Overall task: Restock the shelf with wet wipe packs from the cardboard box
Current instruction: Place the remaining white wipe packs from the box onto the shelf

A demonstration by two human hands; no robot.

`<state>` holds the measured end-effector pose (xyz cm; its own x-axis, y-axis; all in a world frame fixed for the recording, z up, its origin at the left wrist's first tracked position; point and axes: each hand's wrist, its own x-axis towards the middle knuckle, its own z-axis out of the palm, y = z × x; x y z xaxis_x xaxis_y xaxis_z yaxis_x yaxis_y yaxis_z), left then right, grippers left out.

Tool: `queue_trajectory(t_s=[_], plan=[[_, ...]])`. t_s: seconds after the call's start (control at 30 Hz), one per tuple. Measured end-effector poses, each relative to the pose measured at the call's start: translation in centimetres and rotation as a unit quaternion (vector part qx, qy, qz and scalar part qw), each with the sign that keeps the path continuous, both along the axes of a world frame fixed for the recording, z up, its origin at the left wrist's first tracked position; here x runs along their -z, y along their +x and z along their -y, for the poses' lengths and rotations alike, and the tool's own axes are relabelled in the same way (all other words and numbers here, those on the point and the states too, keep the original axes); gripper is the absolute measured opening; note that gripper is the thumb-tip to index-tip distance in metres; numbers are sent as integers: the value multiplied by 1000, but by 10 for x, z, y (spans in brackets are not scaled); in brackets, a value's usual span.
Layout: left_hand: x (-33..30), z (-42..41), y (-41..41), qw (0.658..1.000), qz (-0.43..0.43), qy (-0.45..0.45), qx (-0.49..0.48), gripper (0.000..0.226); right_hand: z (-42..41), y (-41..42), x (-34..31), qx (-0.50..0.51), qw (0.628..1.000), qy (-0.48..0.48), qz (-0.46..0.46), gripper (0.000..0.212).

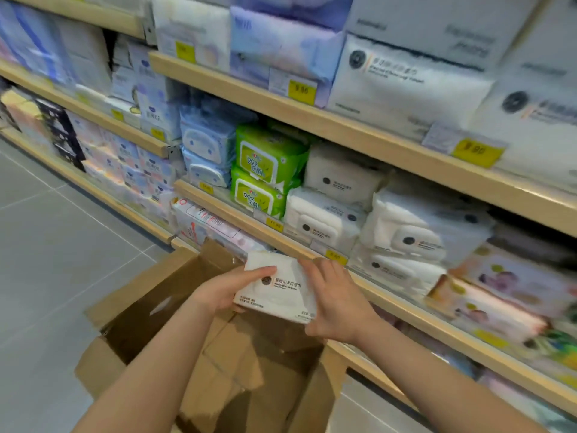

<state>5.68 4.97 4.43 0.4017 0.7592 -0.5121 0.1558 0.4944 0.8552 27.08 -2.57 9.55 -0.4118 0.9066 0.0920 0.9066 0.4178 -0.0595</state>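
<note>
A white wet wipe pack point(278, 285) with a dark round logo is held between both my hands above the open cardboard box point(175, 310). My left hand point(231, 290) grips its left side, thumb on top. My right hand point(335, 303) clasps its right edge. The pack hovers just in front of the wooden shelf point(259, 223), where matching white wipe packs point(324, 214) lie stacked to the right of green wipe packs point(265, 170). Inside the box I see only brown cardboard flaps.
More white packs point(412, 242) fill the shelf further right. Blue-white packs point(207, 154) sit left of the green ones. Yellow price tags point(274, 225) line the shelf edges. Grey tiled floor point(53, 245) stretches to the left of the box.
</note>
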Motion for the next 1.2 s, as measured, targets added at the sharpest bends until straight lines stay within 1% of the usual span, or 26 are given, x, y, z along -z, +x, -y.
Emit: queue_trajectory(t_s=[0.07, 0.13, 0.2, 0.27, 0.3, 0.37, 0.4, 0.43, 0.47, 0.5, 0.53, 0.63, 0.67, 0.73, 0.8, 0.83, 0.87, 0.93, 1.0, 1.07, 1.1, 1.2], plan=[[-10, -1, 11, 1000, 25, -7, 0, 88, 11, 12, -7, 17, 1000, 18, -9, 104], [-18, -1, 23, 998, 55, 20, -22, 102, 19, 20, -9, 34, 998, 47, -18, 106], [-24, -2, 30, 993, 95, 53, -43, 108, 22, 27, -11, 35, 997, 67, -19, 106], [-34, -6, 32, 987, 116, 92, -58, 110, 18, 33, -23, 44, 998, 45, -31, 105], [-40, -11, 30, 985, 118, 115, -58, 111, 11, 36, -32, 57, 997, 26, -52, 102], [-58, -23, 26, 980, 117, 153, -44, 108, -7, 39, -53, 81, 993, -1, -85, 97], [-67, -30, 25, 979, 114, 164, -30, 106, -19, 41, -59, 91, 990, -38, -99, 94], [-75, -36, 25, 979, 110, 173, -19, 103, -28, 42, -65, 97, 982, -95, -134, 89], [-82, -41, 26, 978, 106, 178, -13, 95, -36, 41, -66, 99, 966, -154, -185, 85], [-86, -44, 27, 977, 107, 184, -7, 86, -41, 41, -65, 99, 951, -184, -227, 82], [-87, -48, 28, 975, 109, 192, -3, 79, -44, 42, -61, 99, 946, -180, -250, 80], [-87, -60, 26, 968, 110, 225, 1, 68, -53, 37, -56, 125, 952, -106, -259, 79], [-90, -66, 25, 964, 92, 250, -1, 65, -57, 33, -56, 145, 955, -77, -247, 78], [-96, -82, 23, 944, 4, 328, -33, 59, -66, 23, -61, 188, 962, -15, -195, 79], [-105, -103, 24, 907, -82, 406, -77, 56, -75, 16, -70, 225, 967, 48, -109, 78], [-108, -115, 26, 883, -119, 445, -85, 54, -80, 14, -74, 236, 966, 76, -71, 77], [-111, -129, 29, 852, -171, 487, -83, 56, -86, 13, -77, 243, 964, 98, -45, 76], [-114, -152, 38, 786, -290, 543, -49, 64, -98, 10, -84, 249, 961, 119, -8, 74], [-115, -172, 48, 737, -383, 557, -6, 70, -115, 12, -86, 250, 960, 121, 32, 73], [-111, -183, 57, 700, -447, 556, 32, 75, -129, 17, -87, 261, 961, 85, 41, 73], [-108, -184, 61, 689, -465, 555, 39, 76, -136, 21, -88, 270, 960, 60, 39, 74], [-101, -184, 67, 681, -482, 551, 22, 76, -144, 27, -87, 267, 961, 29, 60, 75]])
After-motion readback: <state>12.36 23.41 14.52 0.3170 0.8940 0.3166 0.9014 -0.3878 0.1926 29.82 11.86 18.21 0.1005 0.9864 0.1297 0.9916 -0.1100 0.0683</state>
